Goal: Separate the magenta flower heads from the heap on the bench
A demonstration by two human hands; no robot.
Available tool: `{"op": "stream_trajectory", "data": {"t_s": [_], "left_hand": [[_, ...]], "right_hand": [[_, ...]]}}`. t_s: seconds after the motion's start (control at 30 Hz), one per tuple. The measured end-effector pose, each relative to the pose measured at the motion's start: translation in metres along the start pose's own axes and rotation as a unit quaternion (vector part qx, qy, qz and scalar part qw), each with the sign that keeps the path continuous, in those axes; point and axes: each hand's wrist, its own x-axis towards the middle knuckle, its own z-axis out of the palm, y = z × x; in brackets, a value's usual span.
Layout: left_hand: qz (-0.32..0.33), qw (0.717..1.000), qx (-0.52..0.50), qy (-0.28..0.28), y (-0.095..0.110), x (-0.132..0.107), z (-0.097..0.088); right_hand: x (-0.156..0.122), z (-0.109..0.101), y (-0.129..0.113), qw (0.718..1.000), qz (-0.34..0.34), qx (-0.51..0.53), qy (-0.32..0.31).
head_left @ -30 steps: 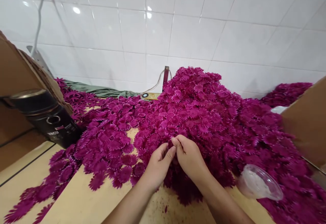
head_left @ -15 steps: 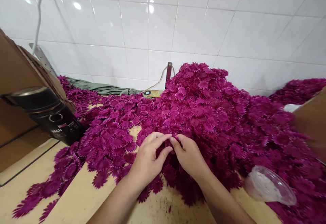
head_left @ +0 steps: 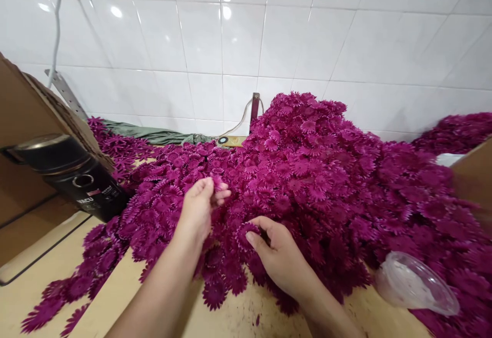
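Note:
Between the thumb and fingers of my left hand [head_left: 200, 207] a small magenta flower piece [head_left: 217, 182] is pinched, raised just over the heap. My right hand [head_left: 279, 256], lower and to the right, grips the edge of a round magenta flower [head_left: 246, 235] with thumb and forefinger. The two hands are apart. A large pile of magenta flowers [head_left: 319, 174] with toothed petals spreads around and behind both hands. Several of its flowers overlap in front of my left wrist, over the tabletop [head_left: 246, 315].
A black bottle [head_left: 77, 174] leans at the left beside a cardboard box [head_left: 23, 123]. A clear plastic tub [head_left: 417, 284] lies tilted at the lower right. Another cardboard piece [head_left: 474, 179] stands at the right edge. White tiled wall [head_left: 200, 36] closes off the back.
My hands, which met at the fingertips over the pile, have separated. The left has moved up and left with a flower piece; the right has moved slightly down and holds a flower.

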Motion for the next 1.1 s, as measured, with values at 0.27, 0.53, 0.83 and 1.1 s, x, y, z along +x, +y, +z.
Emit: {"op": "stream_trajectory", "data": {"t_s": [0.27, 0.53, 0.83, 1.1], "left_hand": [[0.170, 0.953, 0.234, -0.083, -0.007, -0.007, -0.002], [0.207, 0.875, 0.375, -0.226, -0.007, -0.047, 0.013], [0.147, 0.933, 0.299, -0.134, -0.010, -0.028, 0.014], [0.057, 0.988, 0.097, -0.108, -0.011, -0.011, 0.021]], "right_hand": [[0.003, -0.008, 0.009, 0.990, 0.007, -0.087, 0.108], [0.012, -0.004, 0.013, 0.993, 0.019, 0.055, 0.100], [0.005, 0.006, 0.002, 0.984, 0.050, 0.159, 0.058], [0.009, 0.004, 0.002, 0.983, 0.027, 0.138, 0.115]]}}
